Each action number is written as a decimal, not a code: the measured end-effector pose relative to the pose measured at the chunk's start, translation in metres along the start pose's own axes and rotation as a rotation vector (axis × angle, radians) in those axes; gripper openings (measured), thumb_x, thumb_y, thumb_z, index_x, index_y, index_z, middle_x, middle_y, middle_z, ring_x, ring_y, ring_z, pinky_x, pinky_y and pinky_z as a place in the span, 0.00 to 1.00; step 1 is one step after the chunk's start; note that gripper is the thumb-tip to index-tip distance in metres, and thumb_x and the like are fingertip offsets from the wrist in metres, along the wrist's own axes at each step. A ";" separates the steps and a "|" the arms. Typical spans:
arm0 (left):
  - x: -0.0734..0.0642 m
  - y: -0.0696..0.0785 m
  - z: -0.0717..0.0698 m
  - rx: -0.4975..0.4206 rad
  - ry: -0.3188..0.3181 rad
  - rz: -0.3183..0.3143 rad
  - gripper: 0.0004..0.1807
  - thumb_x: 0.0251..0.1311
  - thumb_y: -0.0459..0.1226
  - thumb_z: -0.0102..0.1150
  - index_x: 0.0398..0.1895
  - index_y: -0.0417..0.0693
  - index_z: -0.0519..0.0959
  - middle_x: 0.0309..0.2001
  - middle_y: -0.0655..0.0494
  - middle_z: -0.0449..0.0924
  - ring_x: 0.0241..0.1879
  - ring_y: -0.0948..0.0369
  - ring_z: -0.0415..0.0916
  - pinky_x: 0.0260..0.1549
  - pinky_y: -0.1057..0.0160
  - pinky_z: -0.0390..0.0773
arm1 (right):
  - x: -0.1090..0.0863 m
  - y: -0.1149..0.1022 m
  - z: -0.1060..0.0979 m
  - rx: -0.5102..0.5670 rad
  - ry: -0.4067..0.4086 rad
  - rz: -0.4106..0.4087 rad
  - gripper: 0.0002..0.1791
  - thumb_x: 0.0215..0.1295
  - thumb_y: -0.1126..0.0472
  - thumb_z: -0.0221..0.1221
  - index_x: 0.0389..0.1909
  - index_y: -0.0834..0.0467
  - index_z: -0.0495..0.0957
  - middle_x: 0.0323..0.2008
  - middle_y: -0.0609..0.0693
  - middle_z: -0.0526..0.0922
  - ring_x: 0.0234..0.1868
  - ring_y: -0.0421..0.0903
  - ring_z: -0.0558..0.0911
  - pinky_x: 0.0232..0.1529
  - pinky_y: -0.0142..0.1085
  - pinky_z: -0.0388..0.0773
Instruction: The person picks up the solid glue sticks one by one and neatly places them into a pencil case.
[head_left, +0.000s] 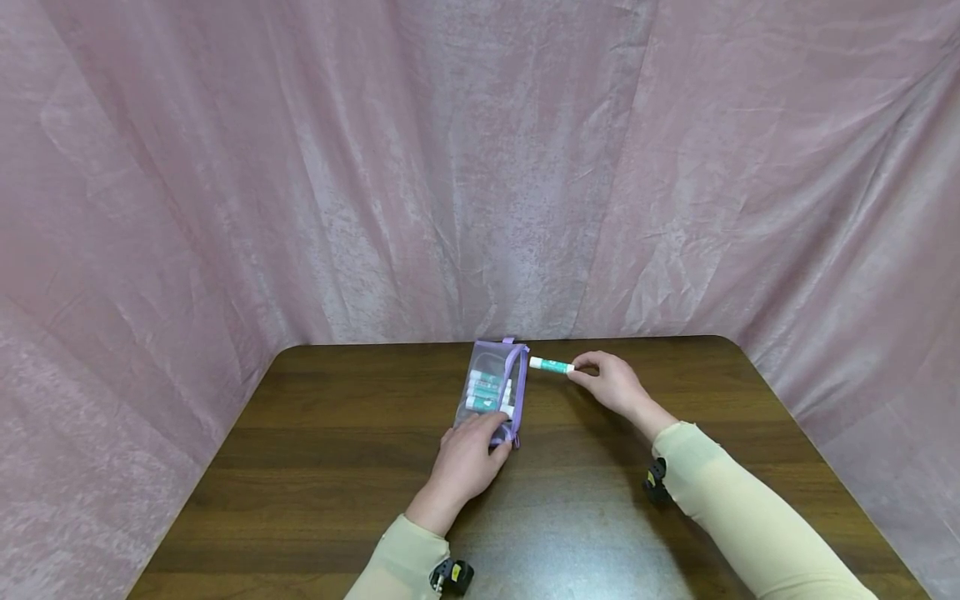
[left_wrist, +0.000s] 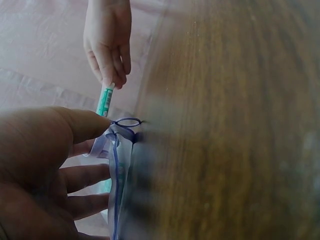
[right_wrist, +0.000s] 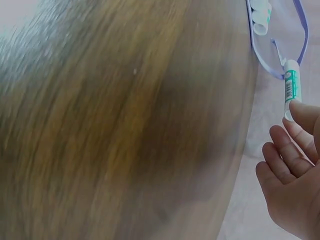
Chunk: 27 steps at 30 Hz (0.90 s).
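Note:
A mesh zip pouch (head_left: 489,360) with purple edging lies on the table, its zipped side gaping toward the right. Inside it several white-and-green glue sticks (head_left: 480,403) show through the mesh. My left hand (head_left: 467,460) holds the pouch's near end, the thumb at the opening's edge and the fingers over the mesh. By one end, my right hand (head_left: 611,383) pinches another glue stick (head_left: 552,366) between thumb and forefinger. That stick points left, just short of the pouch mouth. In the right wrist view the pouch's purple rim (right_wrist: 270,69) appears beside the stick's tip.
The brown wooden table (head_left: 315,467) extends to both sides and toward me. Behind its far edge hangs a pink velvety curtain (head_left: 480,167), which also surrounds the sides. Each forearm carries a small black wrist camera (head_left: 655,481).

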<state>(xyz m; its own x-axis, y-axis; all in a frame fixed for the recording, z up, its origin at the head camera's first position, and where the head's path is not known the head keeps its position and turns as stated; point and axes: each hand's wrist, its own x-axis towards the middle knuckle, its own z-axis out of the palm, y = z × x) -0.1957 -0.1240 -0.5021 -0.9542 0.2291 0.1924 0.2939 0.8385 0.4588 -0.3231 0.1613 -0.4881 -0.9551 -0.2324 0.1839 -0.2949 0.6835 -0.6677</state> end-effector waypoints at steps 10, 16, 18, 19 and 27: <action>-0.001 -0.001 0.000 0.000 -0.003 -0.004 0.22 0.77 0.44 0.69 0.70 0.52 0.83 0.68 0.49 0.85 0.71 0.42 0.77 0.64 0.24 0.71 | 0.003 -0.008 0.011 0.002 -0.017 -0.009 0.09 0.76 0.55 0.72 0.48 0.56 0.90 0.54 0.56 0.89 0.60 0.60 0.84 0.63 0.58 0.76; 0.000 -0.001 0.001 -0.006 -0.007 -0.004 0.22 0.77 0.44 0.69 0.70 0.52 0.83 0.68 0.49 0.84 0.70 0.42 0.78 0.64 0.23 0.71 | 0.006 -0.013 0.018 -0.003 -0.022 -0.007 0.10 0.76 0.54 0.72 0.48 0.55 0.90 0.53 0.55 0.90 0.59 0.58 0.84 0.63 0.58 0.77; 0.001 -0.001 0.001 -0.007 -0.008 -0.004 0.22 0.77 0.44 0.69 0.70 0.52 0.83 0.67 0.50 0.85 0.70 0.43 0.78 0.63 0.23 0.71 | 0.007 -0.015 0.021 -0.001 -0.026 -0.004 0.10 0.76 0.54 0.72 0.49 0.55 0.91 0.53 0.54 0.90 0.59 0.58 0.85 0.64 0.58 0.77; 0.001 -0.001 0.001 -0.007 -0.008 -0.004 0.22 0.77 0.44 0.69 0.70 0.52 0.83 0.67 0.50 0.85 0.70 0.43 0.78 0.63 0.23 0.71 | 0.007 -0.016 0.022 0.000 -0.027 -0.003 0.10 0.75 0.54 0.72 0.48 0.55 0.91 0.53 0.54 0.90 0.59 0.58 0.85 0.64 0.58 0.77; 0.000 -0.001 0.000 -0.013 -0.013 -0.002 0.22 0.77 0.43 0.69 0.70 0.51 0.83 0.67 0.49 0.85 0.70 0.43 0.78 0.63 0.23 0.71 | 0.011 -0.024 0.033 0.006 -0.051 -0.007 0.10 0.76 0.54 0.71 0.48 0.56 0.91 0.53 0.55 0.90 0.59 0.58 0.85 0.64 0.57 0.77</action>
<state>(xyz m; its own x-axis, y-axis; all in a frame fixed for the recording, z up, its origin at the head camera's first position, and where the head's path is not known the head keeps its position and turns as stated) -0.1960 -0.1245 -0.5026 -0.9554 0.2335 0.1805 0.2924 0.8325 0.4705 -0.3259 0.1195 -0.4937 -0.9502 -0.2722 0.1519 -0.3014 0.6777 -0.6707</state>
